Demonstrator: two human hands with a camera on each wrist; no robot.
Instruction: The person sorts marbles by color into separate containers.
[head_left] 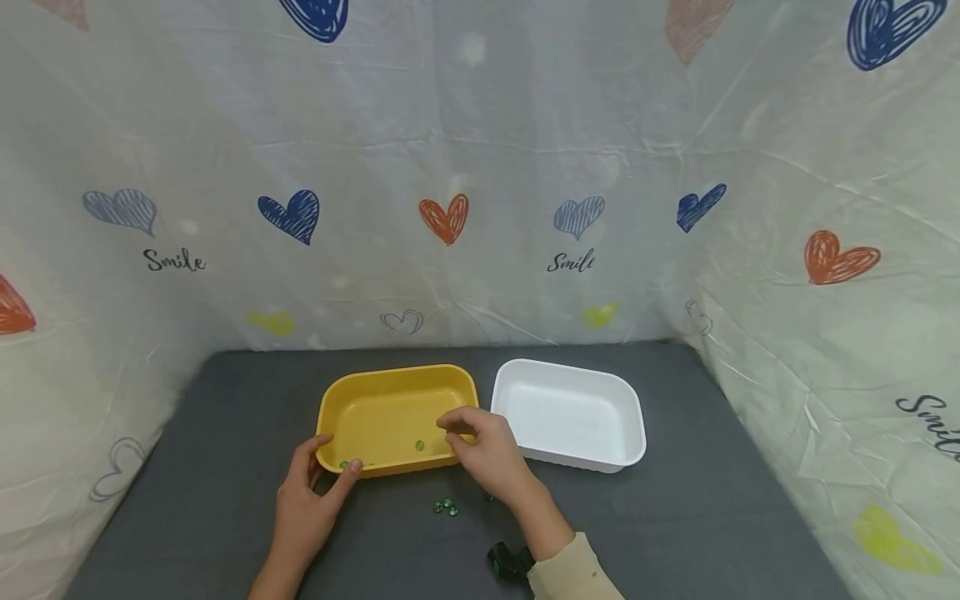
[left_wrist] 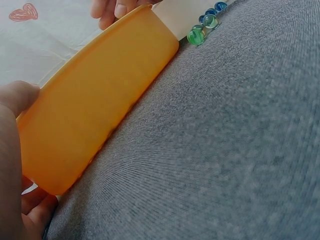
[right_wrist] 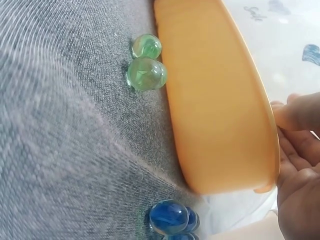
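My left hand [head_left: 306, 500] grips the front left corner of a yellow plastic tray [head_left: 390, 379], thumb at the front rim and fingers around the left side. Over the tray's right end hovers my right hand [head_left: 489, 450], its fingers loosely bent with a gap to the thumb; no object shows between them. Inside the tray, a green marble [head_left: 420, 446] lies near the front wall, and another green marble [head_left: 343, 464] sits close to my left thumb. In front of the tray, several green marbles [right_wrist: 146, 74] rest on the cloth, with blue marbles [right_wrist: 169, 217] farther right.
A white tray [head_left: 570, 408] stands to the right of the yellow one. Dark grey cloth [head_left: 645, 533] covers the table. A black strap-like object [head_left: 508, 562] is by the right wrist. Behind hangs a pale curtain [head_left: 495, 283] printed with hearts.
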